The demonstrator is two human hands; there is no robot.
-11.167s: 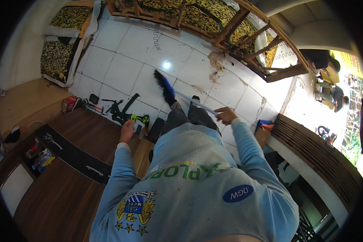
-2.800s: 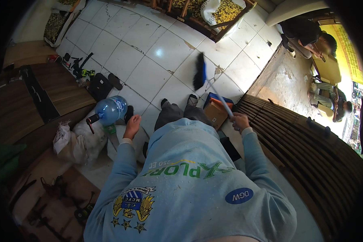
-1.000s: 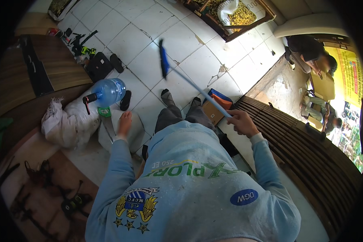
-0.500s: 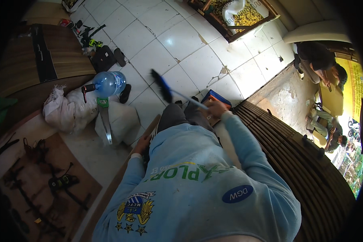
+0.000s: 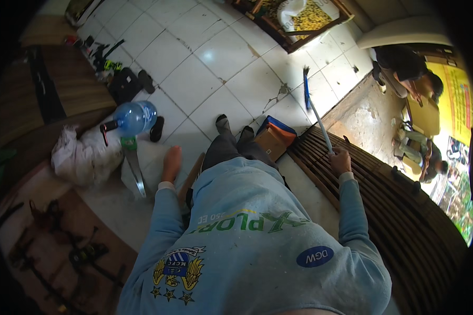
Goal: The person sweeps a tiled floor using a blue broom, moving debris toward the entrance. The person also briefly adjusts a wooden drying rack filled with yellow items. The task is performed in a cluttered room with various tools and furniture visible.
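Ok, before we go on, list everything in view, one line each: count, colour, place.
Long-handled broom: 1, blue head, pale handle, in right hand
Clear plastic water jug: 1, blue, left
Green-handled metal handsaw: 1, silver blade, below jug
Bulging woven sack: 1 plainly visible, white, left
Flat slippers: 2, dark, near jug
Boxy case: 1, black, above jug
Cardboard box: 1, brown, by feet
Slatted wooden panel: 1, dark brown, right
Wooden furniture frame: 1, brown, yellow-patterned inside, top
Square floor tiles: many, white, centre
Large banner: 1, yellow, far right
Other people: 2, dark tops, upper right
Shadowed tools: several, dark, count unclear, lower left
Own hands: 2; left hand beside handsaw
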